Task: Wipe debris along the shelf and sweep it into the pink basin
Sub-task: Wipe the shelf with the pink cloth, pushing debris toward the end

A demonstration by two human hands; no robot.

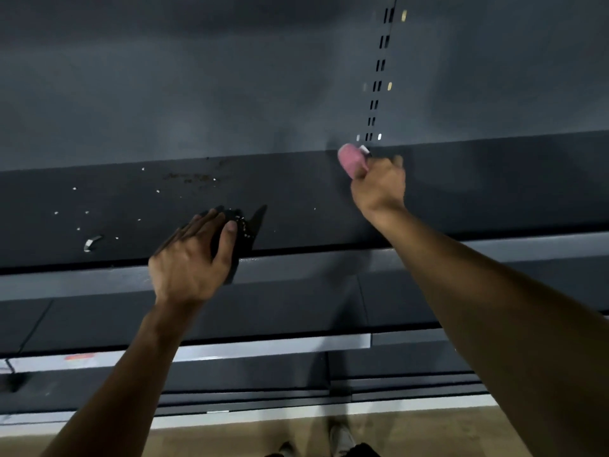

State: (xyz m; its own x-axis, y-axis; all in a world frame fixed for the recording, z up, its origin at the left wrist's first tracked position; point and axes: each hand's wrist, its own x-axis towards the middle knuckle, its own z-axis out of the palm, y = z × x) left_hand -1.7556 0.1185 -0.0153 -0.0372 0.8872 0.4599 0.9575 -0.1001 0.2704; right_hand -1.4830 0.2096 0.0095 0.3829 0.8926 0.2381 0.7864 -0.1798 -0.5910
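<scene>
no legible text, red shelf-edge label (80,357) too blurred

You have one view only, from the camera on your head. It looks forward and steeply down onto the dark shelf (296,192), close enough that both forearms fill the lower frame. The shelf's front edge crosses mid-frame; lower tiers and the floor (412,430) lie below.
</scene>
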